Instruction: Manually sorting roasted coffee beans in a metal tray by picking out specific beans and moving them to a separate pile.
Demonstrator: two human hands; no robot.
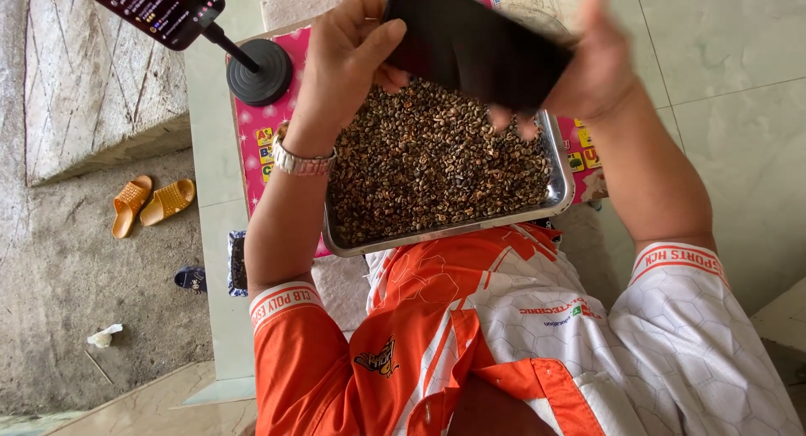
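Both my hands hold a flat black rectangular card (474,41) above a metal tray (564,184) heaped with small brown beans (432,163). My left hand (348,54) grips the card's left end, with a metal watch on its wrist. The card's right end sits in my right hand (600,62), whose fingers curl under it. The card is tilted and hides the tray's far edge.
The tray rests on a small pink patterned table (256,142). A phone (155,8) on a black round-based stand (260,71) is at the upper left. Orange sandals (151,203) lie on the concrete floor at left. Pale tiles lie at right.
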